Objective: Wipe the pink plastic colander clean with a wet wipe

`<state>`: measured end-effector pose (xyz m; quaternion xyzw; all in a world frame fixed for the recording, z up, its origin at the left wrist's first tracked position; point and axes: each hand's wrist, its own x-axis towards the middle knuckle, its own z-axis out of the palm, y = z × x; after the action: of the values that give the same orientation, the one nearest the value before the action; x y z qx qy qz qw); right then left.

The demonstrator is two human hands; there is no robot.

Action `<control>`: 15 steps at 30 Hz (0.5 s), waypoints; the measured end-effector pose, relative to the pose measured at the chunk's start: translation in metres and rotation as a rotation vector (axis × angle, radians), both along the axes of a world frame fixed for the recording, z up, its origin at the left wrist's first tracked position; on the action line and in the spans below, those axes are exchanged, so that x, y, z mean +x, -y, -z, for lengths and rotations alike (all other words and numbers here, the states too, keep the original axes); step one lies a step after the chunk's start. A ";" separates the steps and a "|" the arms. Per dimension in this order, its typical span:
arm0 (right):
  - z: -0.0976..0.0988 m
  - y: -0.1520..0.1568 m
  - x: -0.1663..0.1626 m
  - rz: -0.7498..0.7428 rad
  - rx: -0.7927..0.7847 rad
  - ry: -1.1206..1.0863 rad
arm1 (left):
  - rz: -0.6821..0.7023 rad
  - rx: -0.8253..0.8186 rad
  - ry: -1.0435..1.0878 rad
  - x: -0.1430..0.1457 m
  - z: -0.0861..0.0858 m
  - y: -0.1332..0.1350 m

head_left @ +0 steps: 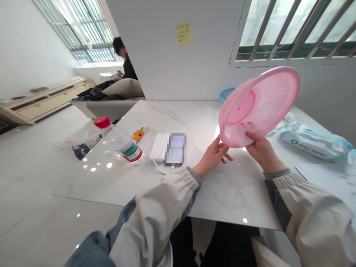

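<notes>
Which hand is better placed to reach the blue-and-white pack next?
Likely the right hand: though holding the pink basket, it's nearer the pack; the left hand, at the basket's rim, is farther.

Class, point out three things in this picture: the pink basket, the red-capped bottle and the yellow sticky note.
Pink basket (274, 98): head view, on its inner mesh wall.
Red-capped bottle (128, 149): head view, on its printed label.
Yellow sticky note (184, 33): head view, mid-sheet.
</notes>
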<state>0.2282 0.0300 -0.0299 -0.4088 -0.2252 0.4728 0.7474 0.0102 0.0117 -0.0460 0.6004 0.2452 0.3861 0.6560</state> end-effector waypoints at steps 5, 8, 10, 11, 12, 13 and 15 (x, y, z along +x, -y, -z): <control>0.003 -0.001 0.005 -0.025 0.003 -0.002 | -0.002 0.001 0.002 0.000 -0.001 0.001; 0.004 -0.003 0.007 -0.034 0.000 -0.010 | -0.007 0.000 0.005 0.000 -0.001 0.000; 0.004 -0.004 0.008 -0.030 -0.004 -0.020 | -0.016 0.002 0.014 0.000 0.000 0.000; 0.004 -0.004 0.008 -0.025 -0.006 -0.025 | -0.023 0.003 0.021 0.000 0.000 0.000; 0.005 -0.004 0.008 -0.019 -0.009 -0.030 | -0.031 0.004 0.027 0.000 0.000 0.000; 0.005 -0.005 0.008 -0.014 -0.012 -0.034 | -0.039 0.005 0.032 0.000 0.000 0.000; 0.005 -0.005 0.009 -0.015 -0.016 -0.033 | -0.050 0.004 0.036 0.000 -0.001 0.001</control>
<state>0.2368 0.0352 -0.0352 -0.4049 -0.2120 0.4870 0.7442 0.0101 0.0112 -0.0450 0.5883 0.2475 0.4137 0.6492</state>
